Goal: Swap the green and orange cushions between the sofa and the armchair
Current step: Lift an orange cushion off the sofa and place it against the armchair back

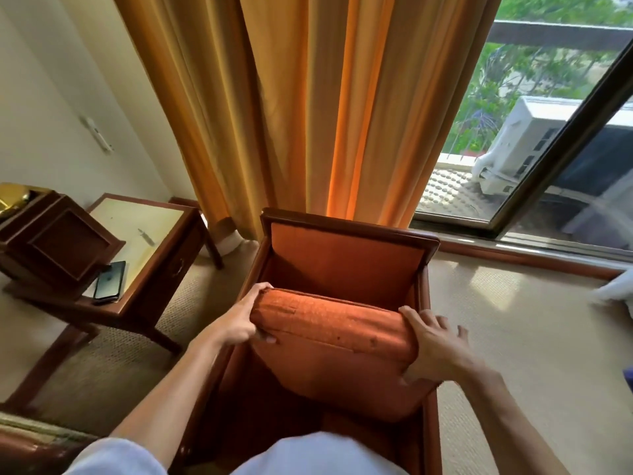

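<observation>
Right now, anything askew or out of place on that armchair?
The orange seat cushion is askew: it is tilted up inside the armchair instead of lying flat. The left hand has a grip on one end and the right hand is splayed against the other.

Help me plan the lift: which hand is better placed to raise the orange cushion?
Left, probably: the left hand grips the orange cushion, fingers curled over its end; the right hand rests flatter, fingers spread.

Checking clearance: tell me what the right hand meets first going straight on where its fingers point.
The right hand, pressed on the end of the orange cushion, points up-left in the picture. The armchair backrest likely comes first, though depth is unclear.
</observation>
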`<action>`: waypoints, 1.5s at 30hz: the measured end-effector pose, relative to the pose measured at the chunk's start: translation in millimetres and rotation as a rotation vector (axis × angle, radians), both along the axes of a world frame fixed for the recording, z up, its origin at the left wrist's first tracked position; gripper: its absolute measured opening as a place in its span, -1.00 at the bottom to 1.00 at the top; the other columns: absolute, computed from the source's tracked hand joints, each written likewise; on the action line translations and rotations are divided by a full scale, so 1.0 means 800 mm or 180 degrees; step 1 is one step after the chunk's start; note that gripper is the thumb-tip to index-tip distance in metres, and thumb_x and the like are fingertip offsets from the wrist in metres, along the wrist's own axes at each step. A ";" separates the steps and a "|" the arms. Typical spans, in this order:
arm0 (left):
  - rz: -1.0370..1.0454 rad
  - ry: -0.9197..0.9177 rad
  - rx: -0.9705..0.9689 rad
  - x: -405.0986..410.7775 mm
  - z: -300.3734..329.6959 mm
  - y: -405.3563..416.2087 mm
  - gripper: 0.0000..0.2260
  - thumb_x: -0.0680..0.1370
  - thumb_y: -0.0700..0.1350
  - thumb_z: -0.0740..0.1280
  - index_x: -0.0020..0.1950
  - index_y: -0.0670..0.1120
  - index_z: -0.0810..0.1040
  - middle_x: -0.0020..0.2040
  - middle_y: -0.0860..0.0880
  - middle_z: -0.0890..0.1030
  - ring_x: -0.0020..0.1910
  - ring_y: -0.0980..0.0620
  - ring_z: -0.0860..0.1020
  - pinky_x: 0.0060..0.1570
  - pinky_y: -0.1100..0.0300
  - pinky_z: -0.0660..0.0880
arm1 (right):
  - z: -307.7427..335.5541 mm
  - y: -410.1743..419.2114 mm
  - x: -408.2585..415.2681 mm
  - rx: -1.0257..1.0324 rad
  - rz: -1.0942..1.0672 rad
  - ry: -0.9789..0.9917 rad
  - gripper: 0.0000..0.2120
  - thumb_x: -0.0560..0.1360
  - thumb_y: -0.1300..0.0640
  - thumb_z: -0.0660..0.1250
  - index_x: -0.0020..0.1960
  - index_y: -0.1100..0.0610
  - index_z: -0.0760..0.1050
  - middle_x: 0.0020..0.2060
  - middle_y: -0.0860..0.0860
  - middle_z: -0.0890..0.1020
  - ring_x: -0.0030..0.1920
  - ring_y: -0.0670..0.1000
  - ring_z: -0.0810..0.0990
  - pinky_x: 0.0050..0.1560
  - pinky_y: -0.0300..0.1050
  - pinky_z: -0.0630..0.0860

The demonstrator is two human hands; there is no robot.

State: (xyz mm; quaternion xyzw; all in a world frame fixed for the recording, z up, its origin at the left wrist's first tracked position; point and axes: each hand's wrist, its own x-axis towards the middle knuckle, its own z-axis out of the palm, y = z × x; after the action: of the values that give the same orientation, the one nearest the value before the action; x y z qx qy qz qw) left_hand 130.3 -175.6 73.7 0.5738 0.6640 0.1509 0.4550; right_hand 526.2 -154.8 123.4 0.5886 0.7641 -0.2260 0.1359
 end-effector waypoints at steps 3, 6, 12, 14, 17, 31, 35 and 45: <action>0.0008 0.0145 0.0036 0.012 -0.002 0.014 -0.05 0.17 -0.05 0.70 0.27 0.50 0.18 0.36 0.02 0.30 0.39 -0.09 0.35 0.35 -0.01 0.44 | -0.003 0.011 0.018 -0.0274 -0.0483 0.0547 0.07 0.11 -0.03 0.62 0.46 -0.16 0.10 0.17 -0.06 0.25 0.26 0.06 0.25 0.07 0.00 0.47; -0.0186 0.1439 -0.0029 0.043 0.018 0.041 -0.02 0.26 -0.06 0.68 0.51 0.19 0.16 0.56 -0.13 0.05 0.55 -0.23 0.10 0.51 -0.14 0.18 | -0.006 0.016 0.016 -0.0159 -0.0673 0.0629 0.01 0.15 0.10 0.62 0.46 -0.07 0.16 0.15 -0.02 0.24 0.21 0.05 0.22 0.05 -0.02 0.43; -0.1767 0.1902 0.0665 0.235 0.051 0.042 0.27 0.29 0.08 0.65 0.63 -0.05 -0.26 0.63 -0.22 -0.25 0.60 -0.26 -0.25 0.52 -0.31 -0.19 | -0.004 0.017 -0.031 0.0087 -0.0394 0.0420 0.06 0.23 0.13 0.60 0.55 0.11 0.06 0.34 0.09 0.27 0.36 0.18 0.24 0.30 0.10 0.35; -0.1925 0.2050 0.0985 0.281 0.043 0.020 0.25 0.34 0.19 0.57 0.60 -0.15 -0.34 0.63 -0.19 -0.21 0.60 -0.23 -0.26 0.50 -0.35 -0.21 | -0.005 0.014 -0.054 0.0311 -0.0117 0.0521 0.07 0.30 0.14 0.55 0.59 0.23 -0.04 0.48 0.11 0.22 0.43 0.15 0.21 0.39 0.03 0.19; -0.1604 0.1856 0.1656 0.246 0.032 0.011 0.17 0.35 0.18 0.54 0.63 -0.09 -0.22 0.55 -0.15 0.19 0.57 -0.15 0.10 0.55 -0.21 -0.05 | 0.003 0.006 -0.069 0.0025 -0.0604 0.1480 0.10 0.23 0.14 0.61 0.59 0.13 0.03 0.42 0.07 0.29 0.40 0.09 0.29 0.39 -0.05 0.30; -0.0252 0.0414 0.1587 -0.107 0.091 -0.071 -0.04 0.13 0.31 0.64 0.46 0.16 0.36 0.27 0.08 0.54 0.21 0.08 0.53 0.23 0.02 0.46 | -0.092 -0.047 -0.181 0.0447 -0.0141 0.1454 0.01 0.09 -0.27 0.51 0.44 -0.15 0.15 0.26 -0.19 0.35 0.36 -0.07 0.29 0.35 -0.04 0.08; 0.0126 0.0245 0.1595 -0.155 0.086 -0.090 -0.10 0.16 0.02 0.71 0.44 0.05 0.40 0.25 0.06 0.59 0.23 0.09 0.56 0.21 -0.04 0.52 | -0.089 -0.045 -0.168 0.0781 0.0099 0.1221 -0.05 0.11 -0.27 0.49 0.41 -0.09 0.22 0.24 -0.15 0.40 0.28 -0.05 0.34 0.32 0.03 0.14; -0.0023 -0.0129 0.1471 -0.135 0.093 -0.075 0.00 0.11 0.07 0.73 0.44 0.17 0.29 0.17 0.24 0.54 0.10 0.32 0.52 0.06 0.34 0.43 | -0.006 -0.038 -0.116 0.0994 0.0347 0.0925 -0.50 0.29 -0.01 0.55 0.08 -0.01 0.34 -0.03 -0.19 0.42 0.05 -0.09 0.38 0.07 0.03 0.30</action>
State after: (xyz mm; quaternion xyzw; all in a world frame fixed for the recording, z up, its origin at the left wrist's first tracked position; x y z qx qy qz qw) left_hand 22.6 -235.5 148.5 0.6620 0.6005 0.3088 0.3253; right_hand 433.2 -185.5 118.7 0.5217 0.8321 -0.1797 -0.0564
